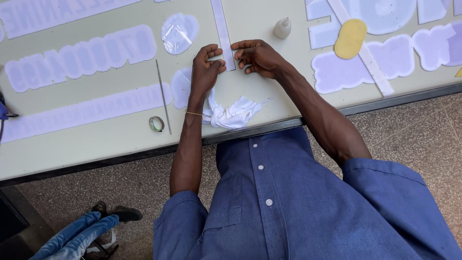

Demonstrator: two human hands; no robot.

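Hands at a pale strip [223, 33] on the counter [120, 137]: left hand [206, 71] and right hand [257, 57] pinch its near end from either side, fingers curled closed. Its long axis runs straight away from the person. Both hands are equally near.

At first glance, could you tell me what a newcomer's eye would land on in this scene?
Both hands, left hand and right hand, press the near end of a long white strip at the table's middle. A crumpled white cloth lies by the left wrist near the table edge. Pale cut-out letter shapes cover the table, with a small glue bottle beyond the right hand.
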